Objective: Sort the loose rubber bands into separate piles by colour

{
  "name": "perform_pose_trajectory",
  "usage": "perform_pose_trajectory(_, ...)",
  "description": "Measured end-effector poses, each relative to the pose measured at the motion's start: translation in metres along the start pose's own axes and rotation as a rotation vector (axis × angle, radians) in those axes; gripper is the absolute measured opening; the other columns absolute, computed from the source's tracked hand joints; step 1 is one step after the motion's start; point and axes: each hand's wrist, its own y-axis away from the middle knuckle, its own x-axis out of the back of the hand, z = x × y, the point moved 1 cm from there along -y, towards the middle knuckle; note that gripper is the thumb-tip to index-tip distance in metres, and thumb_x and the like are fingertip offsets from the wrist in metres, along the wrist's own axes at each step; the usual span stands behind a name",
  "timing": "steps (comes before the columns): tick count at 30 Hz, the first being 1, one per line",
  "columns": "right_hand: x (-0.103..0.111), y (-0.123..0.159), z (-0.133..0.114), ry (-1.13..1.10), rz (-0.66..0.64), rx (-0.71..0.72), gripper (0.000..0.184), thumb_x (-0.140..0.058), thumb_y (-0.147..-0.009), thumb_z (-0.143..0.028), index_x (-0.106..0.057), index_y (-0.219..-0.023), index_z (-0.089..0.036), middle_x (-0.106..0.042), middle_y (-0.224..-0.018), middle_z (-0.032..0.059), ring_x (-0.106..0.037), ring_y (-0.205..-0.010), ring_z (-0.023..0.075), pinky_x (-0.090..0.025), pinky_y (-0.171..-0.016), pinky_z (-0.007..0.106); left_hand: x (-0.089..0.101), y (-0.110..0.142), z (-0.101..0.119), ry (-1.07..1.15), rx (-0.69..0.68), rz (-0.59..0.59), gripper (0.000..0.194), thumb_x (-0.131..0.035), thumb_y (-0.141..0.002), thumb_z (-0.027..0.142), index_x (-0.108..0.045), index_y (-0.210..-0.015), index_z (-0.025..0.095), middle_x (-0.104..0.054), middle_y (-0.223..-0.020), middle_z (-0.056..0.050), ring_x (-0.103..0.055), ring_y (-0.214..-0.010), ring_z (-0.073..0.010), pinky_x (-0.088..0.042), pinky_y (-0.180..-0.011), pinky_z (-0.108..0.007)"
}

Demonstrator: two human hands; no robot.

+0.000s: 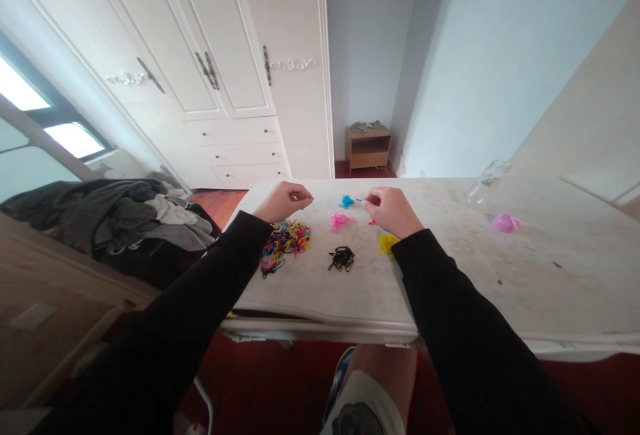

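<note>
My right hand (393, 210) pinches a small blue loop (359, 200) at its fingertips, just right of a little blue pile (347, 201). Held over the table's left part, my left hand (287, 200) has thumb and fingertips together; whatever is between them is too small to make out. Below it lies a mixed pile of thin coloured loops (290, 237), like rubber bands. Between my hands are a pink pile (341, 222) and, nearer me, a black pile (342, 259). A yellow pile (387, 244) is partly covered by my right sleeve. Some red (371, 222) shows under my right hand.
On the white table (450, 275), a clear bottle-like container (489, 181) and a pink bundle (506, 223) stand to the right. Clothes (115, 221) are heaped at left. Behind are a white wardrobe (240, 88) and a small wooden nightstand (369, 148).
</note>
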Motion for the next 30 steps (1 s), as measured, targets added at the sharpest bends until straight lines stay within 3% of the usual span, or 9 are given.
perform_pose_trajectory(5,0.005,-0.004,0.011,0.101,-0.059,-0.009,0.016,-0.060,-0.083,-0.019,-0.073,-0.074,-0.015,-0.073,-0.078,0.0085,-0.063,-0.074,0.0195,-0.042,-0.072,0.030,0.023,0.001,-0.021,-0.028,0.133,-0.325,0.018,-0.076,-0.076,0.033,-0.077,-0.072,0.015,-0.071,-0.062,-0.003,-0.061,-0.056,-0.0127,-0.043,-0.055,-0.022)
perform_pose_trajectory(8,0.011,-0.013,0.011,0.203,-0.126,-0.031,0.017,-0.060,-0.084,-0.018,-0.076,-0.078,-0.015,-0.076,-0.082,0.0101,-0.065,-0.079,0.0209,-0.042,-0.073,0.029,0.024,0.003,-0.030,-0.041,0.166,-0.476,0.023,-0.080,-0.071,0.039,-0.081,-0.077,0.017,-0.076,-0.069,-0.004,-0.063,-0.060,-0.0138,-0.043,-0.058,-0.023)
perform_pose_trajectory(11,0.015,-0.025,0.003,0.289,-0.171,-0.042,0.018,-0.061,-0.085,-0.020,-0.078,-0.083,-0.015,-0.077,-0.085,0.0110,-0.068,-0.082,0.0213,-0.044,-0.073,0.029,0.019,0.004,-0.034,-0.035,0.165,-0.555,0.029,-0.085,-0.064,0.044,-0.082,-0.080,0.019,-0.078,-0.075,-0.004,-0.065,-0.064,-0.0149,-0.043,-0.059,-0.023)
perform_pose_trajectory(14,0.011,-0.038,-0.008,0.351,-0.228,-0.059,0.018,-0.063,-0.085,-0.022,-0.080,-0.086,-0.016,-0.078,-0.089,0.0121,-0.069,-0.085,0.0211,-0.045,-0.074,0.028,0.014,0.005,-0.036,-0.008,0.151,-0.566,0.031,-0.089,-0.058,0.043,-0.081,-0.075,0.018,-0.076,-0.071,-0.004,-0.064,-0.063,-0.0158,-0.044,-0.059,-0.023)
perform_pose_trajectory(17,0.000,-0.050,-0.017,0.392,-0.282,-0.065,0.019,-0.063,-0.085,-0.025,-0.079,-0.088,-0.016,-0.078,-0.094,0.0128,-0.070,-0.089,0.0216,-0.045,-0.075,0.028,0.011,0.005,-0.035,0.019,0.129,-0.542,0.027,-0.086,-0.061,0.040,-0.080,-0.071,0.016,-0.075,-0.068,-0.005,-0.064,-0.062,-0.0161,-0.045,-0.060,-0.025)
perform_pose_trajectory(22,-0.017,-0.060,-0.026,0.453,-0.290,-0.058,0.017,-0.062,-0.083,-0.022,-0.078,-0.086,-0.017,-0.077,-0.098,0.0135,-0.070,-0.093,0.0238,-0.044,-0.074,0.030,0.010,0.005,-0.032,0.026,0.084,-0.506,0.020,-0.081,-0.066,0.034,-0.077,-0.068,0.015,-0.074,-0.066,-0.005,-0.063,-0.061,-0.0163,-0.045,-0.060,-0.026)
perform_pose_trajectory(26,-0.016,-0.061,-0.029,0.480,-0.266,-0.110,0.018,-0.064,-0.081,-0.023,-0.077,-0.090,-0.015,-0.076,-0.099,0.0175,-0.070,-0.091,0.0263,-0.045,-0.072,0.032,0.011,0.004,-0.030,0.029,0.053,-0.501,0.025,-0.080,-0.068,0.038,-0.078,-0.072,0.013,-0.073,-0.067,-0.006,-0.061,-0.060,-0.0159,-0.043,-0.059,-0.025)
perform_pose_trajectory(30,-0.017,-0.055,-0.047,0.328,-0.184,-0.004,0.014,-0.064,-0.083,-0.024,-0.074,-0.089,-0.019,-0.076,-0.091,0.0092,-0.067,-0.086,0.0214,-0.044,-0.074,0.030,0.013,0.004,-0.030,0.020,0.056,-0.497,0.025,-0.078,-0.069,0.038,-0.077,-0.073,0.014,-0.070,-0.064,-0.003,-0.057,-0.058,-0.0133,-0.039,-0.054,-0.023)
